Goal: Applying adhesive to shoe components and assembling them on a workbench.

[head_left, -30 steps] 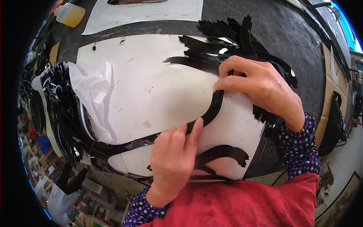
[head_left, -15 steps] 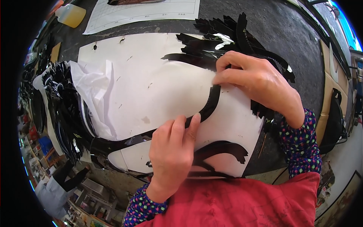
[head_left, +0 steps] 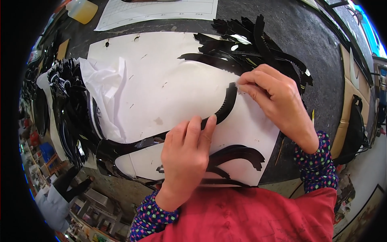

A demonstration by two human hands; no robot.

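A long, curved black strip [head_left: 229, 101], glossy and leather-like with a notched inner edge, lies across a white board [head_left: 149, 97]. My left hand [head_left: 186, 155] is closed over its middle, thumb and fingertips pressed on the strip. The strip's upper end curls up toward my right hand [head_left: 276, 99], whose thumb and forefinger pinch together right beside that end; what sits between those fingertips is too small to make out. At the left, the strip joins a wider glossy black piece [head_left: 108, 155] at the board's edge.
Similar black strips [head_left: 242, 42] are heaped at the board's far right; more curved pieces [head_left: 238, 153] lie near me. Crumpled white paper [head_left: 105, 80] and a black bundle [head_left: 66, 101] are at left. A bottle of yellow liquid [head_left: 82, 11] and a printed sheet [head_left: 161, 11] lie beyond.
The right hand's wrist has dropped toward me and its fingers have straightened, uncovering the strip's upper end. My left hand stays on the strip. The whole view has shifted slightly.
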